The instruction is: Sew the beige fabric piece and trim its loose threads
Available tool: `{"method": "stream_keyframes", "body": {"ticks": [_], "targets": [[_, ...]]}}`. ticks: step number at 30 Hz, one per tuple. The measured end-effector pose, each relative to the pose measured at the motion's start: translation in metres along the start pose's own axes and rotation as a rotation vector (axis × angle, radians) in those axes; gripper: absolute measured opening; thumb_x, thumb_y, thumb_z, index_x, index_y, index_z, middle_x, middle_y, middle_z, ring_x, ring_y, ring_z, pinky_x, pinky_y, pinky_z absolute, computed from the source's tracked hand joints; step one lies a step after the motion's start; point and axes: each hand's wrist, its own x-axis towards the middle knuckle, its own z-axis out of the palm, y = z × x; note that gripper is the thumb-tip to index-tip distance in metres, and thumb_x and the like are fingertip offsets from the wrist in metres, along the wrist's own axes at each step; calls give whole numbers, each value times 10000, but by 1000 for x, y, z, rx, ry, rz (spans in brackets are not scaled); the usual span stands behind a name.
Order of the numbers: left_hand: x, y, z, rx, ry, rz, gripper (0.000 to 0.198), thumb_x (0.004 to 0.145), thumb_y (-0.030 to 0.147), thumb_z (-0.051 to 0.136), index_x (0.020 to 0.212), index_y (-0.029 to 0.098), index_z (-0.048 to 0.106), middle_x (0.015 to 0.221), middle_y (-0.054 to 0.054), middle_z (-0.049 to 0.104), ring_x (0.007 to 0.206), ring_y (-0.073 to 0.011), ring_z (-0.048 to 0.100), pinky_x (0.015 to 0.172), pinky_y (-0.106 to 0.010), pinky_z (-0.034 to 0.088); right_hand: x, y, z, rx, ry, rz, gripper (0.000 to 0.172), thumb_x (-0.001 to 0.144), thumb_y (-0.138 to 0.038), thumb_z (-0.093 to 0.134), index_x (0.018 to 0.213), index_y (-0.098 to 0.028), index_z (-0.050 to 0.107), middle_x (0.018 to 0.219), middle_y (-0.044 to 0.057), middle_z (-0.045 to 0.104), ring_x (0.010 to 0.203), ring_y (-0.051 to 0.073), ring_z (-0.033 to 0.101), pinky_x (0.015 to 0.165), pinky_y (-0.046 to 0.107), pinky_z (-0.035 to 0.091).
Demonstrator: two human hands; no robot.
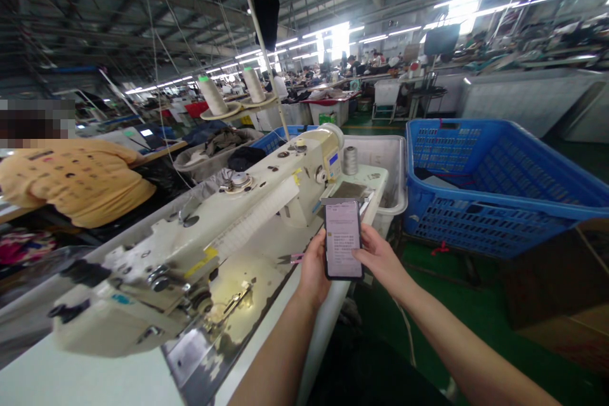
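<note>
A smartphone (343, 241) with a lit screen of text is held upright above the front edge of the sewing table. My left hand (314, 266) grips its left side, fingers behind it and out of sight. On the other side my right hand (378, 257) holds the right edge, its thumb on the lower right of the screen. Just left of the phone, small thread snips (291, 259) with pink on the handle lie on the machine bed. The industrial sewing machine (247, 203) stretches along my left, its lamp lighting the needle area.
Thread cones (212, 95) stand on a rack behind the machine, and a grey spool (351, 160) sits at the table's far end. A large blue plastic crate (485, 203) is at right, beside a white bin (397, 171). Another person (76, 177) in an orange top sits at left.
</note>
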Motion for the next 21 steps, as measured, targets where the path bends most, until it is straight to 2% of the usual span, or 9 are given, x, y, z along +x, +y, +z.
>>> {"method": "stream_keyframes", "body": {"ticks": [4, 11, 21], "targets": [[1, 0, 1, -5, 37, 5, 291, 890, 359, 585, 1011, 130, 718, 932, -77, 739, 1033, -263, 665, 979, -391, 474, -3, 2, -2, 53, -41, 15, 554, 641, -215, 670, 1185, -234, 570, 1238, 49, 659, 1205, 271, 585, 1081, 469, 424], [-1, 1, 3, -11, 55, 20, 321, 956, 364, 500, 989, 138, 725, 942, -65, 738, 1004, -243, 672, 986, -379, 467, -12, 5, -6, 52, -212, 31, 738, 667, -117, 670, 1360, -247, 451, 1396, 62, 556, 1307, 249, 517, 1138, 460, 379], [-2, 1, 2, -9, 45, 20, 325, 953, 366, 504, 980, 129, 724, 912, -74, 733, 961, -242, 679, 949, -377, 486, -12, 10, -8, -10, -271, 33, 806, 654, -64, 592, 1409, -239, 368, 1475, 85, 468, 1372, 248, 445, 1112, 439, 409]]}}
